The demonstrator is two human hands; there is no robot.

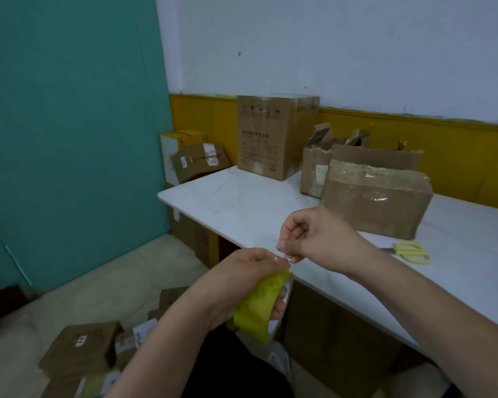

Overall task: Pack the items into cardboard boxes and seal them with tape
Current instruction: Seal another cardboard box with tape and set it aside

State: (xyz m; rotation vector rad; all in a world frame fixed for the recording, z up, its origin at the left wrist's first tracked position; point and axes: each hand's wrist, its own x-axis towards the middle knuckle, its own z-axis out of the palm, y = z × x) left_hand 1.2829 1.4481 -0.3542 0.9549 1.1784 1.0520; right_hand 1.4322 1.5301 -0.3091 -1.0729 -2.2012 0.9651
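Observation:
My left hand (250,271) grips a yellow roll of tape (259,308) just off the front edge of the white table (242,202). My right hand (308,237) pinches the clear free end of the tape (286,258) right above the roll. A sealed cardboard box wrapped in clear tape (377,199) lies on the table behind my right hand. An opened box with raised flaps (357,150) stands behind it, and a tall closed carton (273,136) stands at the back.
Yellow scissors (408,251) lie on the table right of my right hand. Small boxes (199,159) are stacked at the table's far left end. Several parcels (81,349) lie on the floor at lower left, and more cartons (337,340) sit under the table.

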